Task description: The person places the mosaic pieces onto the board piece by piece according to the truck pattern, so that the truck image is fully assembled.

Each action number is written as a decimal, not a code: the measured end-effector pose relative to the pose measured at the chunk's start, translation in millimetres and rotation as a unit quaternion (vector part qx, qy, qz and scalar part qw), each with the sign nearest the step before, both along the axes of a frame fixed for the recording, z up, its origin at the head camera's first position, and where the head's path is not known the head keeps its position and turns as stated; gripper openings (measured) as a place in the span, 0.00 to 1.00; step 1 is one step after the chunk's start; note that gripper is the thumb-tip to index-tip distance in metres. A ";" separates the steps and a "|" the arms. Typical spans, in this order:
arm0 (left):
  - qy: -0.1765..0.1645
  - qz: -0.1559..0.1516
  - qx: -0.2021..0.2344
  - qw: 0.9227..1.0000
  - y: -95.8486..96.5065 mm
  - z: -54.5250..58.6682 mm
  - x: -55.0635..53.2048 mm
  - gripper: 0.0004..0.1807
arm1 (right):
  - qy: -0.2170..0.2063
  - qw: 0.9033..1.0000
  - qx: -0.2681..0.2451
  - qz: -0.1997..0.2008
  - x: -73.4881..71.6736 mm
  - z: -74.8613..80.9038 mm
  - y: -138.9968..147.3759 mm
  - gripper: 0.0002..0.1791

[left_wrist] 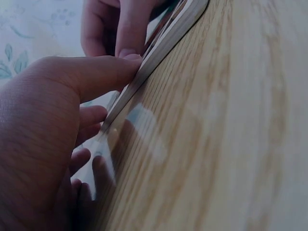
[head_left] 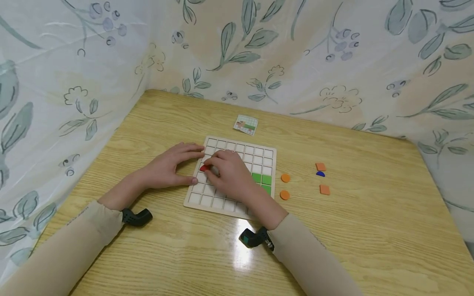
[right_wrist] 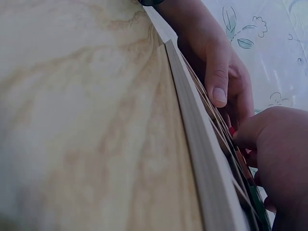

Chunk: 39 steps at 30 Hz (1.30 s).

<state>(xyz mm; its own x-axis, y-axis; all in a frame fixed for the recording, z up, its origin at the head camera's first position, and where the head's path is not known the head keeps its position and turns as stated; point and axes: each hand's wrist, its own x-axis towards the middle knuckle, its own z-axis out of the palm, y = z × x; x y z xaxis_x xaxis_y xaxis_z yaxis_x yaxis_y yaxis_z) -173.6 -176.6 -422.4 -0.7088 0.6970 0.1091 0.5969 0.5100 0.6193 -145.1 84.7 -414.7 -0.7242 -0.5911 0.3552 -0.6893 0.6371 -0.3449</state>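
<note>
A square wooden grid board [head_left: 275, 160] lies on the table, with several green square tiles [head_left: 266, 179] in its right-hand cells. My right hand [head_left: 231, 174] reaches over the board and pinches a small red half-round piece [head_left: 204, 168] at the left-hand cells. Part of the grid is hidden under that hand. At the board's left edge, my left hand [head_left: 166, 166] touches the frame with thumb and fingers spread and extended. In the left wrist view, the left thumb [left_wrist: 106, 74] rests on the frame. The red piece [right_wrist: 232, 130] is barely visible between fingers in the right wrist view.
Right of the board lie two orange discs [head_left: 285, 178], two orange squares [head_left: 324, 189] and a blue half-round piece [head_left: 320, 174] touching or close to the farther square. A small printed picture card [head_left: 246, 125] lies behind the board. Patterned cloth [head_left: 259, 61] hangs around the table [head_left: 370, 230].
</note>
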 end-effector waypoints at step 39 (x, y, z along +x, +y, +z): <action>-0.002 0.000 -0.005 1.000 0.8 1.8 -0.6 0.43 | 0.025 0.999 0.013 0.018 -0.4 -3.8 1.8 0.06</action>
<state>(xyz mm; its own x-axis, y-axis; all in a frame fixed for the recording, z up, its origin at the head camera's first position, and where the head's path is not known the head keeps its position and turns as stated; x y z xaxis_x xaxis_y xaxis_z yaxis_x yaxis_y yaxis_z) -174.2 -175.8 -420.7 -0.7088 0.6983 0.0996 0.5947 0.5157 0.6168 -145.6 86.6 -418.6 -0.6841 -0.6252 0.3756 -0.7277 0.6200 -0.2933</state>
